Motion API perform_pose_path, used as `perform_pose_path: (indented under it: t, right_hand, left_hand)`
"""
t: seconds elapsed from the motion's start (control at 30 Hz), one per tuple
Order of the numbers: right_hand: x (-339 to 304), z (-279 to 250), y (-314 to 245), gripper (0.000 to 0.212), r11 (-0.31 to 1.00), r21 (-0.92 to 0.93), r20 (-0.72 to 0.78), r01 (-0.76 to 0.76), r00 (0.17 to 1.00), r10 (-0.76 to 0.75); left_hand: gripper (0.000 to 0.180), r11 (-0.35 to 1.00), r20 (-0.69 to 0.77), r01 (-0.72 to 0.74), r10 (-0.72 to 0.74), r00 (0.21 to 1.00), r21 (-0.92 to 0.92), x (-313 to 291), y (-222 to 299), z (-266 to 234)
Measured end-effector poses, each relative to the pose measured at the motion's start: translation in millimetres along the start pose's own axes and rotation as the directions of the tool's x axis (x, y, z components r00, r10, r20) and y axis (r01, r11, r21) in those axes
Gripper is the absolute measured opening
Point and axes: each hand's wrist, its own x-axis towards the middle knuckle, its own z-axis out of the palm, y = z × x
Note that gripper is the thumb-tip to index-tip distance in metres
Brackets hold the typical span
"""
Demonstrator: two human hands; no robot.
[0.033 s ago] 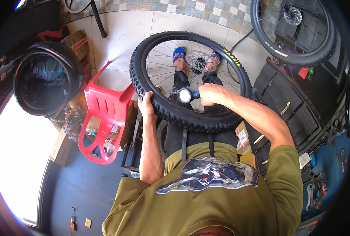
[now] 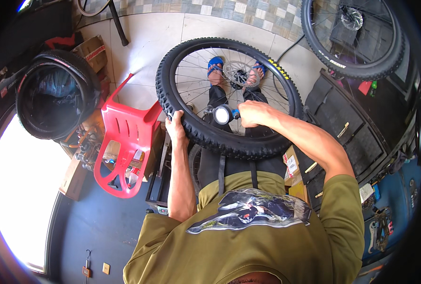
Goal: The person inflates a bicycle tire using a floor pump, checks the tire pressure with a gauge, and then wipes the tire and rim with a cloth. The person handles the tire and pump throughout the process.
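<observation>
A bicycle wheel (image 2: 239, 147) with a knobby black tyre, wire spokes and a brake disc at its hub leans tilted in front of my lap. My left hand (image 2: 176, 128) grips the tyre at its near left side, thumb on top. Inside the wheel's near rim, my right hand (image 2: 254, 113) is closed on a tyre inflator with a round, white-faced pressure gauge (image 2: 222, 115) and blue parts. The gauge's face is turned up. Whether the inflator's end sits on the valve cannot be made out.
Left of the wheel stands a red plastic chair (image 2: 127, 125). Beyond it are stacked tyres (image 2: 26, 111) and cardboard boxes (image 2: 91, 53). At right lie a black case-like unit (image 2: 338, 111) and a second wheel (image 2: 378, 71). A thin dark hose (image 2: 291, 47) crosses the tiled floor.
</observation>
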Motion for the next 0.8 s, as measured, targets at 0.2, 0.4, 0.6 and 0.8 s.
perform_pose_path:
  t: [0.2, 0.4, 0.6, 0.8]
  right_hand:
    - [3, -14, -3, 0.028, 1.000, -0.015, 0.043, 0.002, 0.999, -0.001]
    - [7, -5, 2, 0.026, 1.000, -0.010, -0.004, -0.022, 1.000, 0.022]
    - [8, -6, 0, 0.026, 1.000, -0.011, -0.001, -0.027, 1.000, 0.027]
    - [5, -9, -2, 0.027, 1.000, -0.025, 0.000, -0.011, 1.000, 0.011]
  left_hand:
    - [0.048, 1.000, 0.007, -0.012, 0.012, 1.000, -0.008, 12, -5, -1]
    - [0.049, 1.000, 0.002, -0.011, 0.011, 1.000, 0.015, 9, -1, 4]
    - [0.050, 1.000, 0.000, -0.005, 0.005, 1.000, 0.019, 11, -1, 3]
    - [0.052, 0.999, -0.014, -0.008, 0.009, 1.000, 0.033, 8, 1, 4]
